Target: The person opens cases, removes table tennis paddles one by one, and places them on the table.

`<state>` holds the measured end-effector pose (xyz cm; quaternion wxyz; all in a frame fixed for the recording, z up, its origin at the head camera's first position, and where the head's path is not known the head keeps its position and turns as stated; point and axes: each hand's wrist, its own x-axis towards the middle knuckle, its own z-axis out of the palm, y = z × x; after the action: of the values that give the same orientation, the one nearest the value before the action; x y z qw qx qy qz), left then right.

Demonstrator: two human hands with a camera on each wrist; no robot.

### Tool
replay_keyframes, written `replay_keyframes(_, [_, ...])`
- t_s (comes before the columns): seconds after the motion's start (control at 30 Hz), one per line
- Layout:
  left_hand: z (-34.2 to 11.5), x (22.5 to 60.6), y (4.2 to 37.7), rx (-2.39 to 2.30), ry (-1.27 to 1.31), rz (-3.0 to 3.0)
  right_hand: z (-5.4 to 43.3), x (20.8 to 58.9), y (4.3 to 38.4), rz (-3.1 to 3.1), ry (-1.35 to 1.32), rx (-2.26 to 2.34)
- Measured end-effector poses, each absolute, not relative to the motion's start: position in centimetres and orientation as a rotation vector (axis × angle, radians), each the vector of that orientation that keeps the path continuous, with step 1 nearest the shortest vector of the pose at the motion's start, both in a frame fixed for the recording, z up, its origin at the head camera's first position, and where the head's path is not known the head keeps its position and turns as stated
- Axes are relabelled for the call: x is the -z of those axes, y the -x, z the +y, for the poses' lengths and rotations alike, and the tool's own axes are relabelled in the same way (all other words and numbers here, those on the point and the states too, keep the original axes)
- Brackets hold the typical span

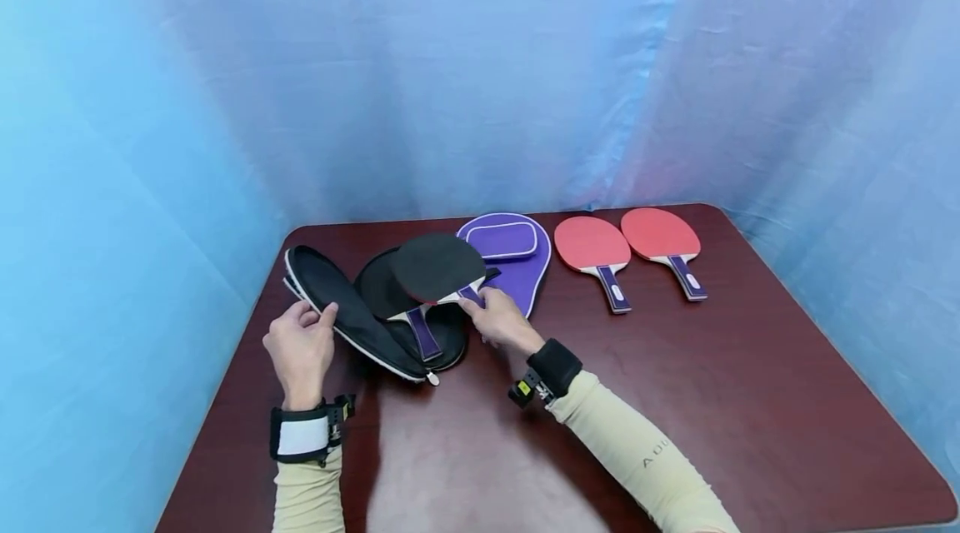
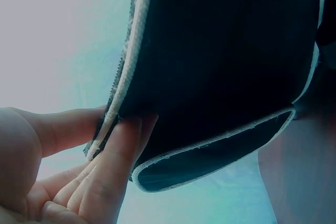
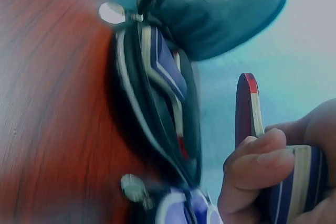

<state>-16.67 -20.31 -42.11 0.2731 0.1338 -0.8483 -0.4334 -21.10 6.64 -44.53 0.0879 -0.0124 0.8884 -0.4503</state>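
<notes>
A black zip case with white piping lies unzipped at the table's left, its flap (image 1: 341, 312) raised. My left hand (image 1: 300, 350) pinches the flap's edge between thumb and fingers, seen close up in the left wrist view. Inside the case sits a table tennis paddle, black face up, its purple handle (image 1: 425, 337) toward me. My right hand (image 1: 501, 321) grips a second table tennis paddle (image 1: 438, 265) by its handle, black side up, over the case. In the right wrist view the cased paddle's handle (image 3: 164, 69) shows between the case's sides.
Behind my right hand lies a purple paddle case (image 1: 532, 271) with white piping and a front pocket. Farther right are two red-faced paddles, one (image 1: 592, 243) beside the other (image 1: 660, 233), handles toward me. Blue curtains (image 1: 480, 83) surround the brown table (image 1: 712, 416).
</notes>
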Motion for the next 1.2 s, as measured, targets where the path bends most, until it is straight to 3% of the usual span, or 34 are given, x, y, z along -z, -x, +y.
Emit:
replay_keyframes(0.7, [-21.9,41.5,16.5,1.14,-0.381,-2.267,24.9,43.7,12.3,2.813,-0.334,1.321])
replay_keyframes(1.0, [-22.0,41.5,16.9,1.137,-0.389,-2.288,29.1,44.4,7.9,2.854,-0.479,1.25])
replay_keyframes(1.2, [-22.7,41.3,16.7,1.143,-0.423,-2.28,29.8,45.7,7.0,2.842,-0.475,1.23])
